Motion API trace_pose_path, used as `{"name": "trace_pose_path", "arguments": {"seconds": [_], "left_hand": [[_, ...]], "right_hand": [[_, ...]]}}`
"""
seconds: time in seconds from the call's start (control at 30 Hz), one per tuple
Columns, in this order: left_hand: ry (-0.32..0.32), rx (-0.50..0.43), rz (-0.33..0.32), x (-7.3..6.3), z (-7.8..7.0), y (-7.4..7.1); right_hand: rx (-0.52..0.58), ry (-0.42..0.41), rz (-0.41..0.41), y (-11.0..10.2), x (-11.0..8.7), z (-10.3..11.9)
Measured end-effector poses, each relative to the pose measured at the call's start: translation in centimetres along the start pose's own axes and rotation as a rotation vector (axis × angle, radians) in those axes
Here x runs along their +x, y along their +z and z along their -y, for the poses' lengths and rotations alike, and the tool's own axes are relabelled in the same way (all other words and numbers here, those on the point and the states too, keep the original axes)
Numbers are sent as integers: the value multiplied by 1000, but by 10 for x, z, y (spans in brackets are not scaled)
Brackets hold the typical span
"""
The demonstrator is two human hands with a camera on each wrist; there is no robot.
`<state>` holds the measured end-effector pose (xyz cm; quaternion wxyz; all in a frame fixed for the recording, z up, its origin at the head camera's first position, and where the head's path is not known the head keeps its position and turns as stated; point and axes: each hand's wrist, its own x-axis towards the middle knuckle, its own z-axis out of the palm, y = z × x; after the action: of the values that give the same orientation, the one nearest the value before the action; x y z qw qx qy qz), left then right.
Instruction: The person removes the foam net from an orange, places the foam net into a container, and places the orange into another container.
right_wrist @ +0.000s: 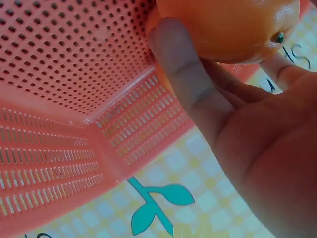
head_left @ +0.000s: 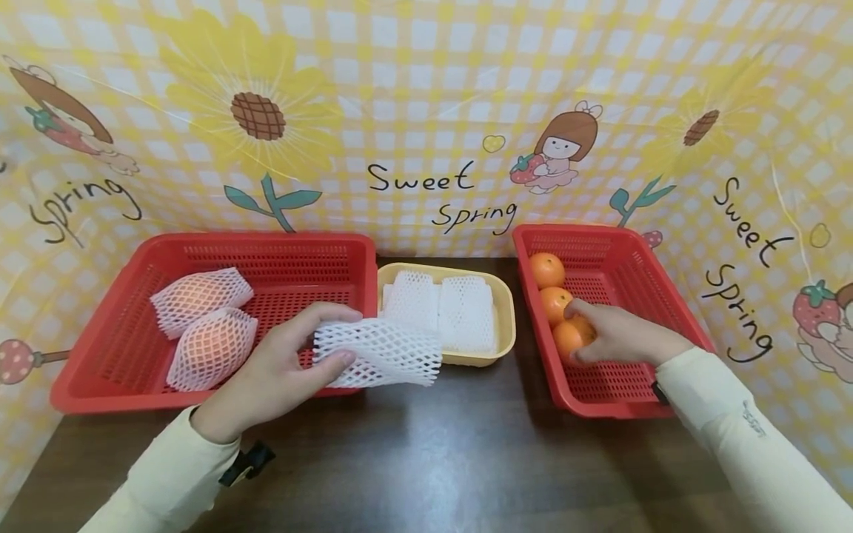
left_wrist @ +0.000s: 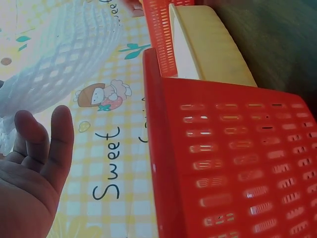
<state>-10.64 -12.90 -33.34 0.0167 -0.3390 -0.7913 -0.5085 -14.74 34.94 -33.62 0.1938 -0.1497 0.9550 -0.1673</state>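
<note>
My left hand [head_left: 293, 370] pinches a white foam net sleeve [head_left: 383, 354] between thumb and fingers, over the right front of the large red basket [head_left: 220, 403]. The sleeve looks hollow and keeps its tube shape in the left wrist view. Inside the smaller red basket [head_left: 656, 296], my right hand [head_left: 616, 337] has thumb and fingers curled round the nearest orange [head_left: 571, 339]. Two more oranges lie behind it along the left wall, a middle orange [head_left: 553, 303] and a far orange [head_left: 546, 270]. In the right wrist view the held orange [right_wrist: 233, 29] shows its green stem end.
Two sleeved fruits, a rear one [head_left: 200, 296] and a front one [head_left: 212, 346], lie at the left in the large basket. Between the baskets stands a yellow tray [head_left: 486, 360] with stacked white foam sleeves [head_left: 466, 311]. A patterned cloth [head_left: 426, 111] rises behind the dark table [head_left: 426, 459].
</note>
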Motion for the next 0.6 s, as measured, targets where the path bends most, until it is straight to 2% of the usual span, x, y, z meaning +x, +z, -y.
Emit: {"name": "trace_pose_path", "arguments": {"seconds": [0.17, 0.27, 0.47, 0.6], "left_hand": [[11, -11, -6, 0, 2, 1], [18, -21, -3, 0, 3, 2], [13, -1, -10, -1, 1, 1], [14, -12, -23, -2, 1, 1]], "right_hand": [[13, 62, 95, 2, 7, -1], [17, 71, 133, 7, 11, -5], [30, 54, 113, 13, 16, -8], [67, 80, 89, 13, 18, -5]]}}
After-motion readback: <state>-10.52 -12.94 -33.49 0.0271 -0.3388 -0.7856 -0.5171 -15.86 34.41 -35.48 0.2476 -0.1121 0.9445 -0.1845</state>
